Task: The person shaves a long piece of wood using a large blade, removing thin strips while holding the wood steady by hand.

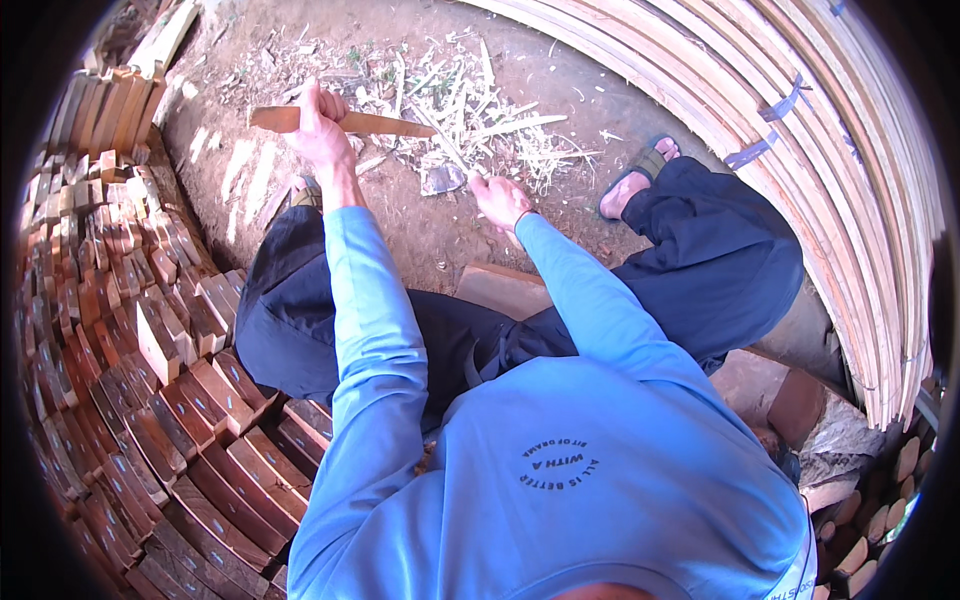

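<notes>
My left hand [322, 130] is closed around a long, flat, brown blade-shaped piece [385, 124] held crosswise. Its broad end sticks out on the left of the fist and its narrower end points right; whether it is wood or rusty metal I cannot tell. Lower and to the right, my right hand [500, 201] is closed on a thin pale wooden stick [452, 150], which slants up to the left. The tip of the brown piece meets or crosses the stick. Beneath both lies a heap of pale wood shavings and splinters [510, 130] on the dirt ground.
Stacks of short reddish-brown wooden blocks [190, 420] rise close on my left. Long pale planks [800, 130], tied with bluish strips, run along the right. My sandaled foot [640, 178] rests right of the shavings. A brown block [503, 289] lies between my legs.
</notes>
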Action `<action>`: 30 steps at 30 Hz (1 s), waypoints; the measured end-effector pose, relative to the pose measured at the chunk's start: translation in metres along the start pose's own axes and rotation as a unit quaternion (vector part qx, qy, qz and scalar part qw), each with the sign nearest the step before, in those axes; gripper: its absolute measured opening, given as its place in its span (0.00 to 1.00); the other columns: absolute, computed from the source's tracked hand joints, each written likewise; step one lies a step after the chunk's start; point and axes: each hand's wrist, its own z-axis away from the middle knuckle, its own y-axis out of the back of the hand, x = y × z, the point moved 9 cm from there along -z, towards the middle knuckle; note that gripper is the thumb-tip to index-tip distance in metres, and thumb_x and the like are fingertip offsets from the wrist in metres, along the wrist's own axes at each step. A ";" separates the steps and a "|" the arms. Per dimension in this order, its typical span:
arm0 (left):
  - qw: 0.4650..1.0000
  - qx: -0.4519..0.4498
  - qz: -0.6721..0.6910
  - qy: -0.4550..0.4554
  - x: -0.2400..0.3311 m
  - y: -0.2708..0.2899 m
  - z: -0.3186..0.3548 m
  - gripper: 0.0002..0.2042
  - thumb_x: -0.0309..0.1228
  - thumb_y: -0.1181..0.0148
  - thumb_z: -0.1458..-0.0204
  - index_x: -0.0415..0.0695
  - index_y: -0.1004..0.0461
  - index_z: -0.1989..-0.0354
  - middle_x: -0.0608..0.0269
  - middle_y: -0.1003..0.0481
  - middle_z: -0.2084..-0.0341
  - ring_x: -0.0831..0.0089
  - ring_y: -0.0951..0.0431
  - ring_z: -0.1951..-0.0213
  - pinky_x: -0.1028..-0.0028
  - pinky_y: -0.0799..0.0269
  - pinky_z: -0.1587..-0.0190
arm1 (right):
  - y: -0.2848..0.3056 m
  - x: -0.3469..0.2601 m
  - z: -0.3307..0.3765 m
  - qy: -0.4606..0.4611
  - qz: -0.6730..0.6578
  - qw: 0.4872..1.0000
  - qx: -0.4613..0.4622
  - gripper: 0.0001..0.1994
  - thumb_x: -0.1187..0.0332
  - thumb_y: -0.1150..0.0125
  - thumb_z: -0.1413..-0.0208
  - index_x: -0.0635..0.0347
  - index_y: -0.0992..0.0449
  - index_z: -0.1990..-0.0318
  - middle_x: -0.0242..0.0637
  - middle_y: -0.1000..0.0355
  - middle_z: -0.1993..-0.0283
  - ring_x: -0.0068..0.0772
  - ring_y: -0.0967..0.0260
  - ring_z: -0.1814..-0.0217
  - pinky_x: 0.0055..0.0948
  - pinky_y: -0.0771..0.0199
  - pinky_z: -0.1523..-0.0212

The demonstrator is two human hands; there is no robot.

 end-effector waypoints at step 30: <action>0.999 0.010 -0.042 -0.016 0.000 -0.027 -0.018 0.20 0.27 0.45 0.38 0.47 0.42 0.83 0.72 0.46 0.90 0.79 0.48 0.87 0.72 0.49 0.81 | -0.009 0.043 -0.055 0.022 0.030 0.989 0.143 0.34 0.45 0.61 0.33 0.71 0.25 0.76 0.45 0.28 0.83 0.39 0.27 0.83 0.39 0.23 0.75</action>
